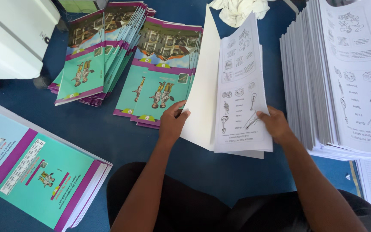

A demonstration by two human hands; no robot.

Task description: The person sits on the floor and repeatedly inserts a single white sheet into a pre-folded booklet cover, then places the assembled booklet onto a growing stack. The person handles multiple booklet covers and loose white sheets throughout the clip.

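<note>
Centrally, held upright over blue floor: white printed booklet [241, 99], opened near its front. Left hand [172, 122] with fingers closed on blank outer sheet's edge; right hand [275, 123] with fingers gripping picture-printed pages. Tall stack of similar white pages [323, 81] just right. Teal-and-purple covers [159, 86] fanned far left, more bound copies [44, 172] near left. Possibly crumpled cloth [237, 8] at far edge.

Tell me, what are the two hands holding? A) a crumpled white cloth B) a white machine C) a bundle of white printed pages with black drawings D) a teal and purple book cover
C: the left hand and the right hand grip a bundle of white printed pages with black drawings by its lower edge, above the blue floor; the teal and purple covers lie apart.
</note>
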